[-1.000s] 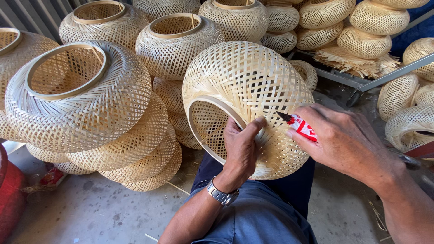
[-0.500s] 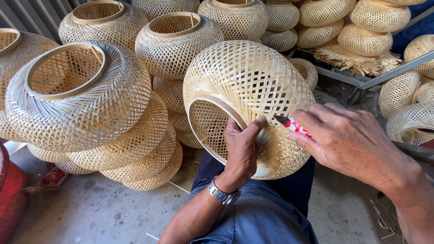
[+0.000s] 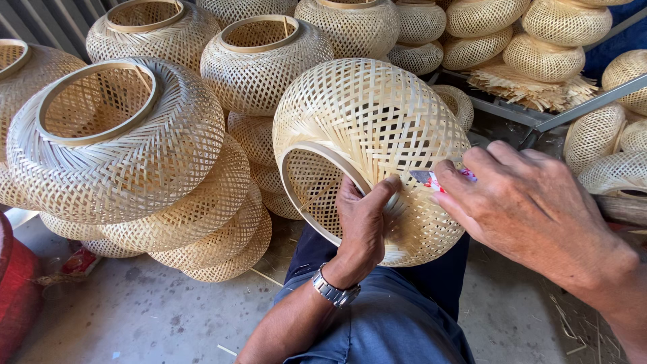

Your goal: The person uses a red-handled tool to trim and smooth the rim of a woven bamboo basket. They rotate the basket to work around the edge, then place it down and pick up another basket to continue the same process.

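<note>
A round woven bamboo lampshade (image 3: 377, 128) rests on my lap, its ring opening turned to the lower left. My left hand (image 3: 362, 226) grips the shade's ring rim, thumb pressed on the weave, a metal watch on the wrist. My right hand (image 3: 532, 202) pinches a small cutter with a red-and-white handle (image 3: 445, 179); its blade tip touches the weave just right of my left thumb. Most of the cutter is hidden under my fingers.
Stacks of similar woven bamboo shades (image 3: 128, 145) stand on the left and along the back (image 3: 259, 64). More shades and a bundle of bamboo strips (image 3: 532, 84) lie on a metal rack at the right. A red object (image 3: 17, 290) sits at the lower left on the concrete floor.
My right hand has slid left and closer over the shade, covering more of the cutter. My left hand keeps its hold on the rim.
</note>
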